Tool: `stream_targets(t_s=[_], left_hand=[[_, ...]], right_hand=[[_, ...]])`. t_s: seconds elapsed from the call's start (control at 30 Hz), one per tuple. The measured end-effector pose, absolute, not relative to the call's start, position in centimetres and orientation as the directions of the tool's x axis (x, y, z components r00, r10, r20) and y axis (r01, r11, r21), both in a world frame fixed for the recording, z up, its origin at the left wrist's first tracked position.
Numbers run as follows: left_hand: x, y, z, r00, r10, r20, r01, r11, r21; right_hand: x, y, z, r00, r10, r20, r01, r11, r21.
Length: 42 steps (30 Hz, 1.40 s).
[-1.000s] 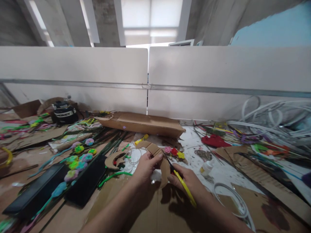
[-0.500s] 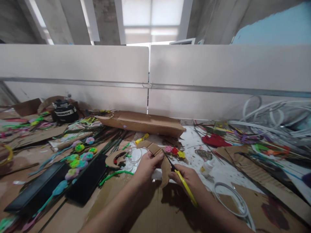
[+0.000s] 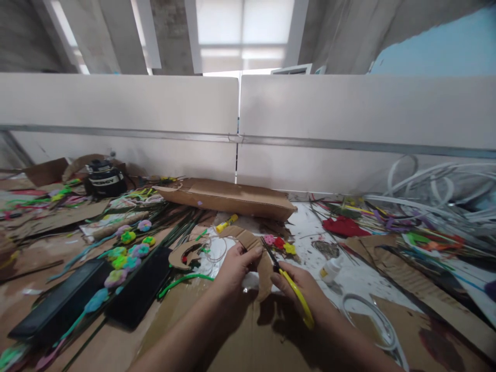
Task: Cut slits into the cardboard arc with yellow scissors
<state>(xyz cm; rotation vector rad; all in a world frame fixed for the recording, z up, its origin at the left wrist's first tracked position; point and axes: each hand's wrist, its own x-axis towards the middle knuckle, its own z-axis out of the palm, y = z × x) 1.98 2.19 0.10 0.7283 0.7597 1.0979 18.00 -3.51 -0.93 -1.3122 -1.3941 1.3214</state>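
Observation:
A curved strip of brown cardboard (image 3: 265,274) is pinched between the thumb and fingers of my left hand (image 3: 237,263). My right hand (image 3: 297,285) grips yellow-handled scissors (image 3: 297,299), whose dark blades lie against the strip's right edge. Beneath both hands is a larger flat cardboard sheet (image 3: 186,315). Just beyond the strip sit small pink, red and yellow fuzzy flowers (image 3: 279,243). Left of my left hand lies another curved cardboard piece (image 3: 181,255), with a green pipe cleaner (image 3: 186,277) in front of it.
A folded cardboard piece (image 3: 228,199) lies near the white partition (image 3: 155,103). A white glue bottle (image 3: 330,268) and coiled white tubing (image 3: 372,315) are at right. Two black boxes (image 3: 139,287) and pipe-cleaner flowers (image 3: 132,256) are at left, with a yellow glue stick (image 3: 227,223) centrally.
My hands stay almost in place, with the scissors still at the strip's edge. The strip's lower end has shifted slightly. At the far left, a yellow ring-like shape has largely gone from sight.

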Motion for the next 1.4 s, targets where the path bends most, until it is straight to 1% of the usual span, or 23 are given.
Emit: stream_targets(t_s=[0.13,0.2,0.3,0.37,0.43,0.53,0.63,0.7,0.87,0.97,1.07,1.17,1.23,1.4], left_hand=[[2.1,2.2,0.5,0.235,0.956,-0.174,-0.542,0.278,0.793],[2.3,1.9,0.7,0.239,0.952,-0.193,-0.564,0.298,0.771],[2.7,1.5,0.6,0.266,0.936,-0.23,-0.556,0.344,0.757],[2.6,1.5,0.5,0.268,0.926,-0.265,-0.53,0.371,0.762],[2.3,2.0,0.4,0.245,0.926,-0.286,-0.514,0.374,0.772],[1.3,3.1,0.5,0.162,0.953,-0.254,-0.527,0.301,0.794],[0.3,4.1,0.8,0.094,0.975,-0.203,-0.534,0.221,0.816],[0.0,4.5,0.9,0.081,0.98,-0.18,-0.523,0.195,0.83],[-0.5,4.7,1.0,0.125,0.974,-0.19,-0.469,0.227,0.854],[-1.2,5.0,1.0,0.174,0.966,-0.191,-0.402,0.246,0.882],[-2.1,5.4,1.2,0.154,0.978,-0.138,-0.338,0.183,0.923],[-2.6,5.7,1.3,0.137,0.987,-0.083,-0.269,0.118,0.956],[-2.8,5.8,1.4,0.148,0.987,-0.066,-0.229,0.099,0.968],[-2.9,5.8,1.5,0.182,0.982,-0.048,-0.151,0.076,0.986]], right_hand=[[18.0,-3.1,-1.1,-0.095,0.992,-0.086,0.027,-0.084,-0.996],[18.1,-2.7,-1.3,-0.098,0.993,-0.061,-0.054,-0.066,-0.996],[18.3,-2.4,-1.6,-0.099,0.993,-0.063,-0.179,-0.08,-0.981],[18.3,-2.4,-1.4,-0.052,0.996,-0.073,-0.208,-0.082,-0.975],[18.5,-2.5,-1.1,0.009,0.997,-0.071,-0.217,-0.067,-0.974],[18.8,-2.2,-0.5,0.074,0.995,-0.063,-0.234,-0.045,-0.971],[19.2,-1.8,-0.3,0.086,0.995,-0.052,-0.235,-0.03,-0.972],[19.4,-1.6,-0.2,0.071,0.996,-0.052,-0.237,-0.034,-0.971],[19.8,-1.5,-0.1,0.078,0.996,-0.034,-0.292,-0.01,-0.956],[20.1,-1.4,-0.3,0.114,0.993,-0.009,-0.262,0.022,-0.965],[20.4,-1.1,-0.6,0.151,0.988,0.032,-0.186,0.061,-0.981],[20.6,-1.0,-0.8,0.122,0.992,0.036,-0.169,0.056,-0.984],[20.7,-0.9,-0.7,0.12,0.992,0.048,-0.153,0.066,-0.986],[20.9,-0.6,-0.2,0.189,0.98,0.063,-0.095,0.082,-0.992]])
